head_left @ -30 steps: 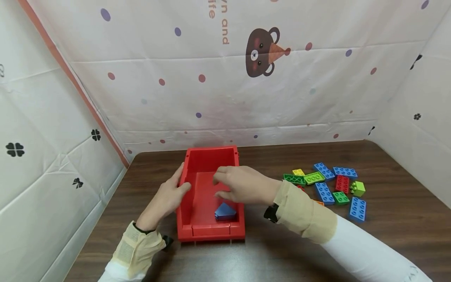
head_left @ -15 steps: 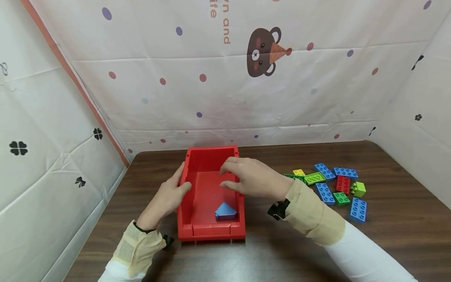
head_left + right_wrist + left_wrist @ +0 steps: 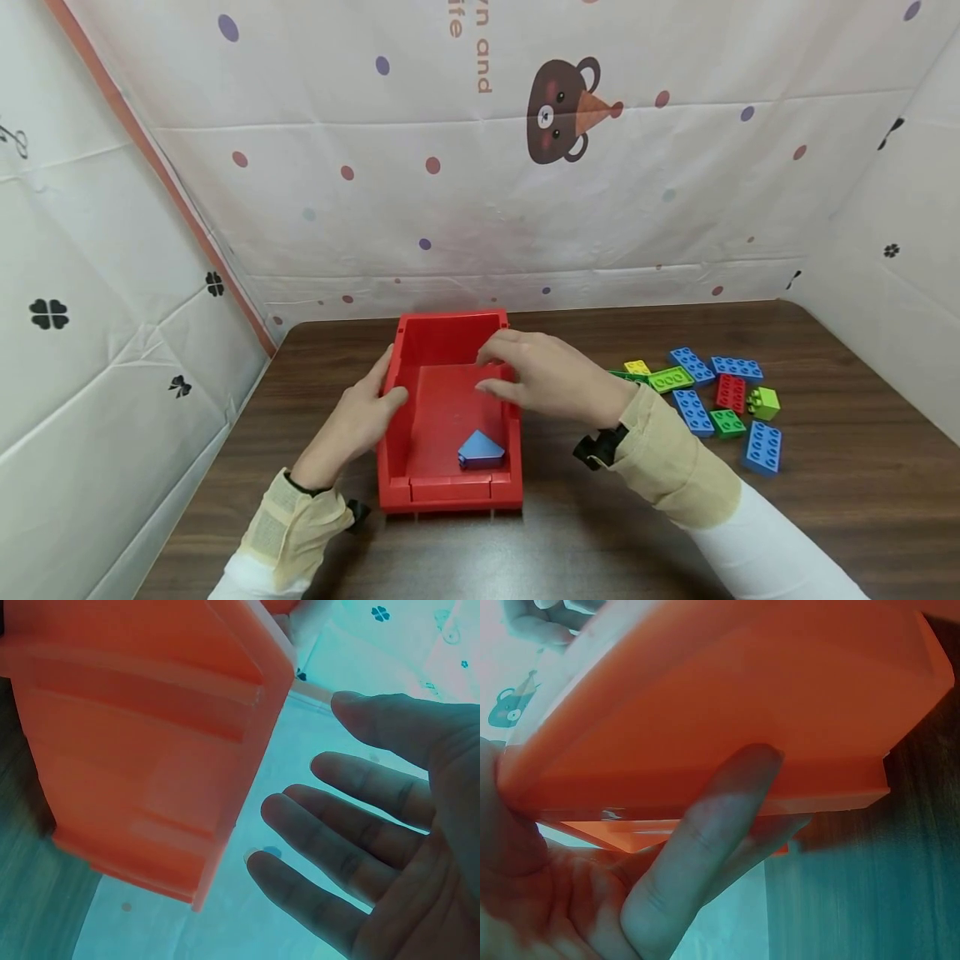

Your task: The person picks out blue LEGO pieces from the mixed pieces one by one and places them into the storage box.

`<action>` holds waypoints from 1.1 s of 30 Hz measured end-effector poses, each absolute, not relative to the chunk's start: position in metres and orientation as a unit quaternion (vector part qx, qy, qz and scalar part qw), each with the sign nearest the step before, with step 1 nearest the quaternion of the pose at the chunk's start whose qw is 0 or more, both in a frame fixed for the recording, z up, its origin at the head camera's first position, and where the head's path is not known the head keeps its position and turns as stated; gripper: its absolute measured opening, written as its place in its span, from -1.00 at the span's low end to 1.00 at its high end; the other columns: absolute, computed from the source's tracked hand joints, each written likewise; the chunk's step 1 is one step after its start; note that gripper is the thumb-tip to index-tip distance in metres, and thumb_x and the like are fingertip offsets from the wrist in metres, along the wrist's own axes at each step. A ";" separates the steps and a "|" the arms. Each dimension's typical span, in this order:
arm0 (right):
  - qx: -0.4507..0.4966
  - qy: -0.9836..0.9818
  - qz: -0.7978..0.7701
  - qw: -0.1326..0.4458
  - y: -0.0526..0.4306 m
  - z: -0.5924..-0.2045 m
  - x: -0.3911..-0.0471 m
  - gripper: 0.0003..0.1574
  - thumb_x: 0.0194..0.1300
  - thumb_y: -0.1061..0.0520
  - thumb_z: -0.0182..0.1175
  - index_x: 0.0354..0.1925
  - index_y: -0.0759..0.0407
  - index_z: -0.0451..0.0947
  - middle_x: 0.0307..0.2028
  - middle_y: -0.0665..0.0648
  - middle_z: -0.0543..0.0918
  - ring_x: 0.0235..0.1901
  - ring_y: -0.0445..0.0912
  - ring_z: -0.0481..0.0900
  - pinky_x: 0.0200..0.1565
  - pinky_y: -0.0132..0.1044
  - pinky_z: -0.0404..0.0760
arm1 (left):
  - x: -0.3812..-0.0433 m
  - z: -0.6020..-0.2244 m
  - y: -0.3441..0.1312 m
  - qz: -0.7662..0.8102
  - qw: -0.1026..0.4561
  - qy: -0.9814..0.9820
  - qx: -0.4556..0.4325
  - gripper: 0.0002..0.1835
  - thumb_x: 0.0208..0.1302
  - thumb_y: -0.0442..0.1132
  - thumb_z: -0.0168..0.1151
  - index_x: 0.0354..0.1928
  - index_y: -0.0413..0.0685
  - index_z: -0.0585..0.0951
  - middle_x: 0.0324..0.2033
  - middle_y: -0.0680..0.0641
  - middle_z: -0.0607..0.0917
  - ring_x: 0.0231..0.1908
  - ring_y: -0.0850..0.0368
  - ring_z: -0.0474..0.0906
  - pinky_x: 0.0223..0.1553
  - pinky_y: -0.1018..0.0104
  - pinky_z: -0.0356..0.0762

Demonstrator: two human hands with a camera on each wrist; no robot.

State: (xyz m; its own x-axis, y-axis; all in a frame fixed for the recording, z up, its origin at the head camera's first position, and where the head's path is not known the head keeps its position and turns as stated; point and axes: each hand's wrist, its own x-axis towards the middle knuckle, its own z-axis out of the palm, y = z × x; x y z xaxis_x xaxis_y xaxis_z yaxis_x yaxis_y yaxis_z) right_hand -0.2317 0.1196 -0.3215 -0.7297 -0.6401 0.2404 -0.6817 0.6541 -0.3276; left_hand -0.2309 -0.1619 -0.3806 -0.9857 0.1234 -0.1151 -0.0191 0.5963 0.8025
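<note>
A red plastic bin (image 3: 450, 496) stands on the table. My left hand (image 3: 356, 423) grips its left wall, the thumb over the rim and the fingers along the outside. In the left wrist view those fingers (image 3: 712, 832) lie against the bin's wall. A blue wedge-shaped block (image 3: 481, 448) lies inside near the front right corner. Over the bin's right rim hovers my right hand (image 3: 551, 379), its fingers relaxed and apart with nothing between them. The right wrist view shows the same bare fingers (image 3: 330, 832) beside the bin's outer wall (image 3: 150, 765).
To the right, several toy bricks lie loose on the wooden table (image 3: 600, 517), among them a blue brick (image 3: 763, 446), a red brick (image 3: 730, 393) and a lime green brick (image 3: 671, 379). A patterned white cloth (image 3: 375, 217) hangs behind and at both sides.
My right hand has drawn back up and to the right, away from the blue block, from over the bin's middle to its right rim. The left hand holds its place.
</note>
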 end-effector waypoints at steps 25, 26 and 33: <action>0.287 -0.930 0.209 0.093 0.165 -0.321 -0.236 -0.48 0.29 0.02 0.52 0.14 0.19 0.68 0.03 0.17 0.74 -0.01 0.05 0.69 0.04 0.01 0.74 | -0.231 -0.382 -0.163 0.440 0.075 0.894 0.033 -0.15 0.46 -0.16 0.02 0.73 0.12 0.01 0.22 -0.32 0.59 -0.18 -0.09 0.68 -0.21 0.05 0.76; 0.283 -0.931 0.208 0.095 0.167 -0.320 -0.236 -0.50 0.31 0.02 0.51 0.14 0.19 0.68 0.03 0.18 0.74 -0.01 0.06 0.69 0.04 0.02 0.74 | -0.231 -0.383 -0.163 0.439 0.074 0.895 0.033 -0.15 0.46 -0.16 0.02 0.73 0.12 0.01 0.22 -0.32 0.59 -0.18 -0.09 0.68 -0.21 0.05 0.76; 0.254 -0.937 0.212 0.115 0.188 -0.317 -0.238 -0.59 0.38 0.05 0.46 0.10 0.21 0.69 -0.02 0.19 0.75 -0.01 0.11 0.68 0.06 0.11 0.69 | -0.231 -0.383 -0.163 0.442 0.078 0.893 0.030 -0.14 0.45 -0.16 0.04 0.73 0.13 0.01 0.20 -0.32 0.60 -0.20 -0.08 0.69 -0.22 0.04 0.77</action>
